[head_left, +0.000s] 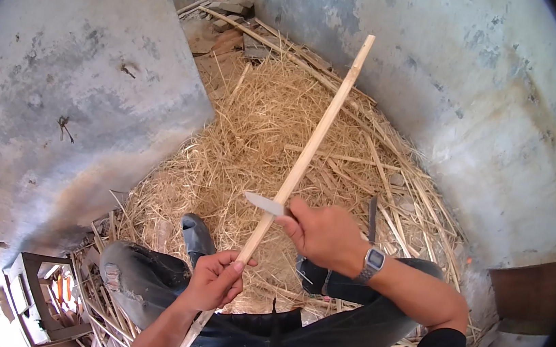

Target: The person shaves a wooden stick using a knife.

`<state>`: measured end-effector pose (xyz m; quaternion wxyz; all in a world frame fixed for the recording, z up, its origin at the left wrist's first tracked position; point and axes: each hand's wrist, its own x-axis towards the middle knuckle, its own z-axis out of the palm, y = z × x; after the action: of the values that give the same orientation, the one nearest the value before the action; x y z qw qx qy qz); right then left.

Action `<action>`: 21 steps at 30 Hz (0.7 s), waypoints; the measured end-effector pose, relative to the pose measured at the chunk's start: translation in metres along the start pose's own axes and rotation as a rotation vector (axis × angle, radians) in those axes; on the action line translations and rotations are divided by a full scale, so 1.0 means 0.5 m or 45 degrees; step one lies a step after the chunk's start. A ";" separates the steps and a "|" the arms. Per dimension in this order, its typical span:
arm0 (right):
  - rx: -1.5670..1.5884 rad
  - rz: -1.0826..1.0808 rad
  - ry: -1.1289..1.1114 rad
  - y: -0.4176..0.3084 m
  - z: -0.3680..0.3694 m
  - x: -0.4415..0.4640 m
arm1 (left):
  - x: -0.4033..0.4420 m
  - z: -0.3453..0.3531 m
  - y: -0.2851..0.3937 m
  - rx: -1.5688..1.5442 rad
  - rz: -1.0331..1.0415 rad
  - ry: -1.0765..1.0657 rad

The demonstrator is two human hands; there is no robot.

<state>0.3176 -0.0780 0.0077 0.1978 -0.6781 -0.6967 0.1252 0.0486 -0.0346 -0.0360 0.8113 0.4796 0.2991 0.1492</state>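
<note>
A long pale strip of split wood or bamboo point(322, 125) runs slantwise from the lower left, over my lap, to the upper middle. My left hand point(216, 279) is closed round its lower part, thumb on top. Farther up, my right hand point(325, 237), with a watch point(373, 260) on the wrist, is wrapped round a knife. The knife's blade point(263, 203) points left and lies across the strip, just above my left hand.
Shavings point(247, 142) cover the floor between my legs point(348, 339). Long strips point(391, 145) lie along the right wall point(440, 75). Bricks point(231, 10) are piled at the back. A wooden frame point(24, 292) stands at the lower left; a dark flat tool point(373, 218) is near my right knee.
</note>
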 end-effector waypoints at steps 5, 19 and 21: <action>0.018 0.169 0.277 0.118 -0.015 0.056 | -0.007 -0.005 -0.004 0.034 0.003 0.012; 0.291 0.454 0.719 0.278 -0.102 0.079 | -0.006 0.010 -0.017 0.135 -0.118 0.020; 0.391 0.424 0.676 0.253 -0.093 0.078 | -0.007 0.013 -0.013 0.228 -0.075 0.062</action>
<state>0.4515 -0.0376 -0.0027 0.4484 -0.7539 -0.4737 0.0784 0.0496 -0.0444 -0.0381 0.7616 0.5375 0.3450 0.1097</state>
